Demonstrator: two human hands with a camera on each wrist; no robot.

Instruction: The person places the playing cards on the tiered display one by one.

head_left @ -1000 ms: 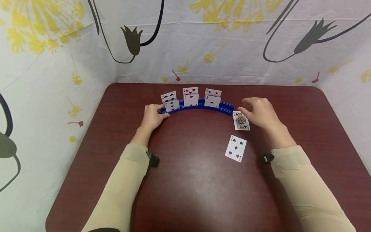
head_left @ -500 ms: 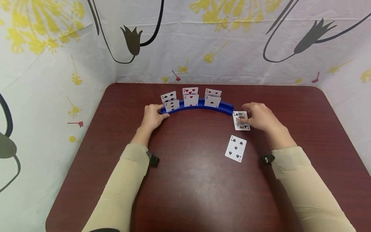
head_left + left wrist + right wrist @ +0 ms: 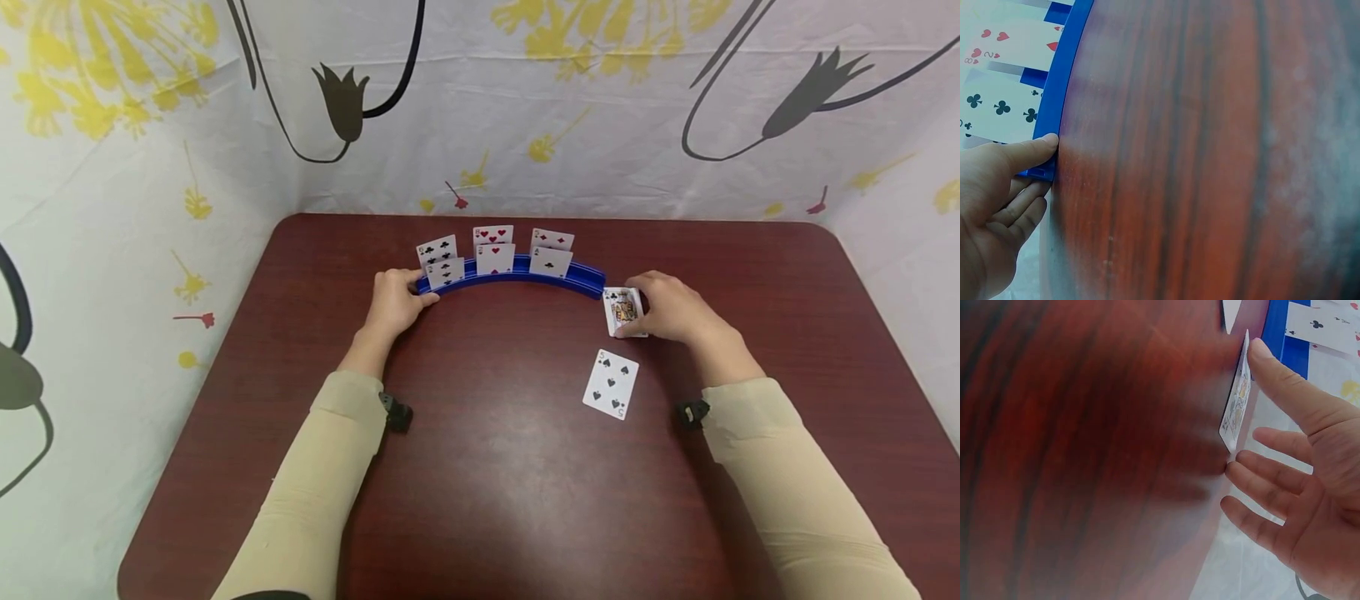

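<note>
At its left end, the blue curved card holder (image 3: 581,279) is pinched by my left hand (image 3: 395,302). In the left wrist view the thumb lies on the holder's front edge, with the fingers behind and below. Three pairs of playing cards stand in the holder, a two of hearts (image 3: 495,259) in the middle front. My right hand (image 3: 675,310) spans a king of clubs (image 3: 624,312) lying face up by the holder's right end. Its thumb is at the near edge and its fingers at the far edge. In the right wrist view the fingers (image 3: 1266,487) are loosely spread beside the card.
A five of spades (image 3: 611,384) lies face up on the brown table (image 3: 480,500), nearer to me than the king. A white patterned cloth (image 3: 600,125) hangs behind and at the sides of the table.
My right hand has come down over the king of clubs, its thumb sliding across the card to the near edge. My left hand and the card holder have stayed in place.
</note>
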